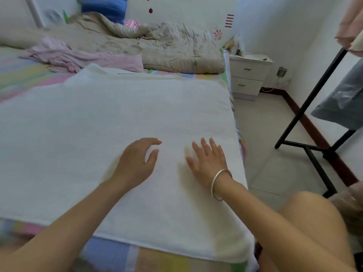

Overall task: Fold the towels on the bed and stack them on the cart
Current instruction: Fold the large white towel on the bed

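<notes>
Fingers (205, 147) of the right hand (208, 161) lie straight and spread, palm down on the white towel (117, 118). Fingers (151, 141) of the left hand (135, 163) are loosely curved with thumb and forefinger apart, gripping nothing; whether they touch the cloth or hover just above it cannot be told. A silver bangle (219, 181) sits on the right wrist.

The towel is spread flat over the near right part of the bed (110, 252). Its right edge runs along the mattress edge, and the striped sheet shows beyond its near hem. Further up the bed lie a crumpled pink cloth (88, 59) and a beige quilt (157, 46). A nightstand (247, 75) and a black frame (306, 103) stand on the floor to the right. No cart can be made out with certainty.

The step in hand appears to be smoothing before a fold. To do it well, sweep both palms from the centre outward to the hems so that no ridge is trapped. Then pinch two matching corners and carry them across together. Align hem on hem before pressing the crease flat, since a skewed first fold will carry into every later one.
</notes>
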Demonstrator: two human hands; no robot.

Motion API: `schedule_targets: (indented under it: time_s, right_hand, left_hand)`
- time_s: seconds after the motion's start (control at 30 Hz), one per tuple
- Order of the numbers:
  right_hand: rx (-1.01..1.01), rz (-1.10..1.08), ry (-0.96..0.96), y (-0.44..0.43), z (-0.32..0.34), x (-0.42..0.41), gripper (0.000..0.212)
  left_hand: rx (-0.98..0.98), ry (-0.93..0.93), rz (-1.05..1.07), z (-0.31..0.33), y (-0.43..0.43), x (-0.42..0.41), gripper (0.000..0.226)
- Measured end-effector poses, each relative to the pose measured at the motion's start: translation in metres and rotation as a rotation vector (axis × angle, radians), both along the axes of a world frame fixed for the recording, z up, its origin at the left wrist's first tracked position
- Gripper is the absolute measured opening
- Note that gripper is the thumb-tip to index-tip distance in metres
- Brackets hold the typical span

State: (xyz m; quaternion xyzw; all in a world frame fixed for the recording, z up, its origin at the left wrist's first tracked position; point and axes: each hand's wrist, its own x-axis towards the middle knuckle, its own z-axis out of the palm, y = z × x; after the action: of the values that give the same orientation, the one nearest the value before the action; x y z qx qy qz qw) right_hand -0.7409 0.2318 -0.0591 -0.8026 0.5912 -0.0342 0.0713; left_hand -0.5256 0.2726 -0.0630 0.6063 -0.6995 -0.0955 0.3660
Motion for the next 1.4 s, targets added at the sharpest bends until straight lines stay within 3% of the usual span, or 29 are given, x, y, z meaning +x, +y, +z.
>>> schedule_targets:
  time_s: [0.13,0.3,0.4,0.7,0.9,1.07,1.2,1.3,1.37,1.4]
  right_hand:
    - [0.081,0.1,0.07,-0.05,-0.007,0.095,0.067]
    - [0.144,0.129,0.09,-0.08,-0.025,0.22,0.073]
    - [0.15,0.153,0.085,-0.085,-0.03,0.292,0.075]
    - [0.108,0.162,0.06,-0.084,-0.031,0.439,0.078]
    - [0.106,0.159,0.054,-0.055,-0.03,0.541,0.08]
    - [0.075,0.375,0.068,-0.014,-0.032,0.619,0.068]
    - [0.04,0.611,-0.132,-0.006,-0.025,0.62,0.055]
    - [-0.028,0.476,-0.345,-0.007,-0.019,0.6,0.057]
    - [-0.086,0.246,-0.338,-0.015,-0.017,0.58,0.073]
    - [-0.083,0.12,-0.286,-0.02,-0.018,0.567,0.07]
  left_hand:
    - [0.091,-0.068,0.245,-0.001,-0.029,0.097,0.034]
    - [0.309,-0.21,0.36,-0.012,-0.045,0.203,0.044]
    - [0.344,-0.265,0.408,-0.017,-0.051,0.27,0.048]
    - [0.436,-0.411,0.459,-0.017,-0.053,0.431,0.052]
    - [0.501,-0.553,0.322,-0.023,-0.016,0.534,0.07]
    - [0.548,-0.464,0.369,-0.034,0.002,0.595,0.054]
    - [0.444,-0.313,0.349,-0.04,-0.003,0.604,0.046]
    - [0.263,-0.26,0.335,-0.025,-0.009,0.601,0.038]
    - [0.185,-0.287,0.317,-0.013,-0.014,0.596,0.036]
    - [0.173,-0.299,0.304,-0.008,-0.017,0.592,0.033]
